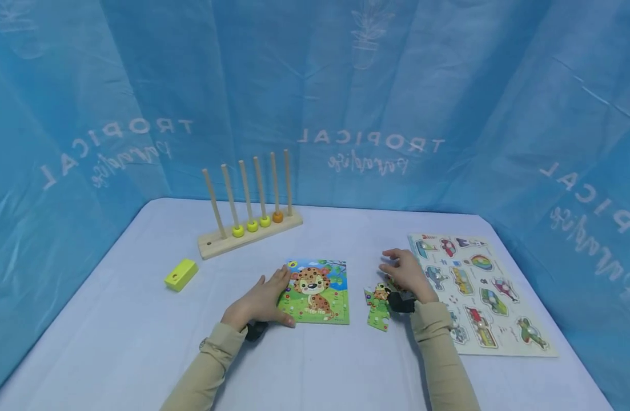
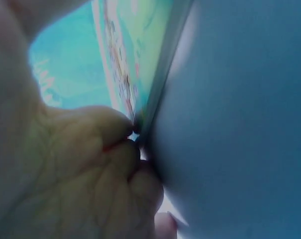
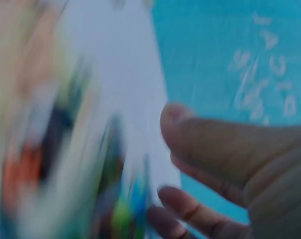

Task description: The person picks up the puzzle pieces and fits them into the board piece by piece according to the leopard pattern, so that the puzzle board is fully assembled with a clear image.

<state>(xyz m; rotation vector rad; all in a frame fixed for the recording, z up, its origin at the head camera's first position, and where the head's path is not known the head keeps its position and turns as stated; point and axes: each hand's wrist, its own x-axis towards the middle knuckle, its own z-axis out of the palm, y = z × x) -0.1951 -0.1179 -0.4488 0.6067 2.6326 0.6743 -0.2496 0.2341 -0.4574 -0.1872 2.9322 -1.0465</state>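
Observation:
A jigsaw puzzle (image 1: 315, 291) of a spotted leopard cub on grass lies flat on the white table. My left hand (image 1: 260, 299) rests along its left edge, fingers spread toward the top corner and thumb near the bottom one. In the left wrist view the fingertips touch the puzzle's edge (image 2: 157, 69). My right hand (image 1: 404, 269) hovers over loose puzzle pieces (image 1: 378, 314) to the right of the puzzle. Its thumb (image 3: 210, 142) and fingers are apart in the right wrist view, with nothing between them. The right wrist and its camera partly hide the pieces.
A white board of vehicle shapes (image 1: 474, 291) lies at the right, under the right forearm's side. A wooden peg rack (image 1: 250, 235) with yellow and orange beads stands at the back left. A yellow block (image 1: 181, 274) sits at the left. Blue curtains surround the table.

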